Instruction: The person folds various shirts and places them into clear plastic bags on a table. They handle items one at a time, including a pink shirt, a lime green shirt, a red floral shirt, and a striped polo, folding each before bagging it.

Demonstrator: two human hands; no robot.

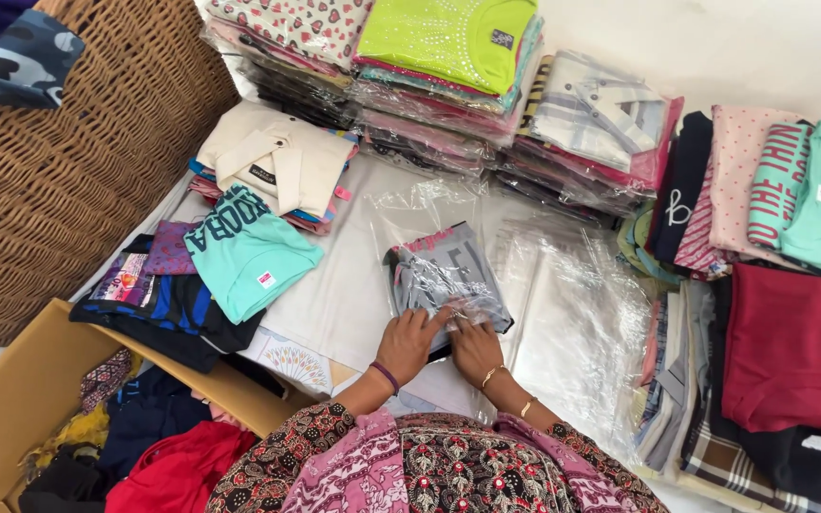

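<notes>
A folded grey garment sits inside a clear plastic bag (pixel 441 277) on a white sheet, in the middle of the view. My left hand (pixel 409 340) presses on the bag's near left corner, fingers flat. Touching it on the right, my right hand (pixel 475 347) lies on the bag's near edge. Both hands rest on the plastic; neither lifts it. A purple band is on my left wrist, and gold bangles are on my right.
Stacks of bagged folded clothes (pixel 448 76) line the far side. Loose folded shirts (pixel 772 199) pile up on the right, a teal shirt (pixel 249 252) lies at left. Empty clear bags (pixel 572 313) lie right of the hands. A wicker basket (pixel 78 171) and a cardboard box (pixel 11 399) stand left.
</notes>
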